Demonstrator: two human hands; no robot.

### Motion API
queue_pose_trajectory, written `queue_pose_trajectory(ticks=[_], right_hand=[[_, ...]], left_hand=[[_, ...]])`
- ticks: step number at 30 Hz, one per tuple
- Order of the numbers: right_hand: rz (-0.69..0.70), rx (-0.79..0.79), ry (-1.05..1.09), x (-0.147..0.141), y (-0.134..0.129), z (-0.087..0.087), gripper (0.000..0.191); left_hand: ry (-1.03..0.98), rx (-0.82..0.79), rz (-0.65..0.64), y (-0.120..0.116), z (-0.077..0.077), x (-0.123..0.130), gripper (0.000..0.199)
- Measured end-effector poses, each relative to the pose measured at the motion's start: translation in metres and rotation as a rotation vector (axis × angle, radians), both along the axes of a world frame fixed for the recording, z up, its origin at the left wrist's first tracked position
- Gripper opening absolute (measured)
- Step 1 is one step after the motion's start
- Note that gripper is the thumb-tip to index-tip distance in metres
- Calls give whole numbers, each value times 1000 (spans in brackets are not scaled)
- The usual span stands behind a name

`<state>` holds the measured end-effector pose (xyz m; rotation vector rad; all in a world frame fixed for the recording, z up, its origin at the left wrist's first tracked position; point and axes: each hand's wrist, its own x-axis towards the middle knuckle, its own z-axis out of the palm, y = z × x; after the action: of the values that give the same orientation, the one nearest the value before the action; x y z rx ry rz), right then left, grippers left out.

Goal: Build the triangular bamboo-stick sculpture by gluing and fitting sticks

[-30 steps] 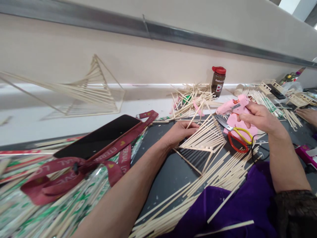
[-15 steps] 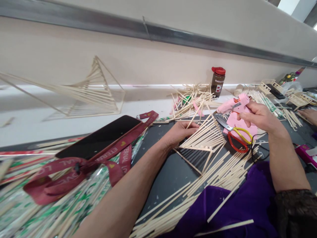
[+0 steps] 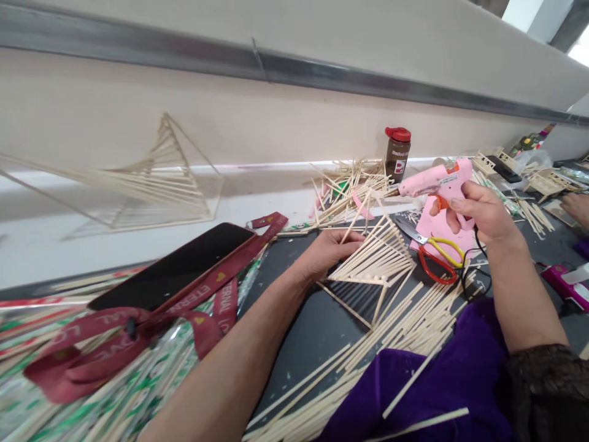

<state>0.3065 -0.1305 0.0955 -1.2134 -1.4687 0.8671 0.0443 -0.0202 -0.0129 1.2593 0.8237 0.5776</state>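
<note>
My right hand [image 3: 483, 212] is closed round the handle of a pink glue gun [image 3: 437, 179], whose nozzle points left over the top of a wooden stick structure [image 3: 377, 258]. The structure is a slatted, twisted frame on the dark mat [image 3: 304, 331]. At its left side my left hand [image 3: 335, 248] grips it, the fingertips partly hidden behind the sticks. Scissors [image 3: 437, 252] with one red and one yellow handle lie right of the structure, partly on a pink sheet [image 3: 427, 230]. Loose sticks [image 3: 405, 331] are spread in front.
A phone [image 3: 179, 264] with a red lanyard [image 3: 207, 285] lies on wrapped sticks at the left. Behind it stands a larger stick model [image 3: 161, 184]. A bottle [image 3: 398, 153] stands by a stick pile [image 3: 354, 181]. Another person's hand [image 3: 575, 205] shows at the far right.
My right hand has lifted the glue gun from near the scissors, and its nozzle now shows above the structure. The whole view has shifted slightly.
</note>
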Motion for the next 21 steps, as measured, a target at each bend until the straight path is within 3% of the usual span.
queue_pose_trajectory(ticks=[5,13,16,21], right_hand=[[10,-45,276,4,14,-11,26],[-106,-188,654,27,32,-36,17],[-181,-224,730,37,32,-42,15],[-271,-259,646,53,24,-45,21]], left_hand=[[10,5,-18,-1,4,-1,33],[54,-8,8,-1,7,-1,42],[59,-35,18,-1,8,-1,45],[69,-45,41,-2,13,0,48]])
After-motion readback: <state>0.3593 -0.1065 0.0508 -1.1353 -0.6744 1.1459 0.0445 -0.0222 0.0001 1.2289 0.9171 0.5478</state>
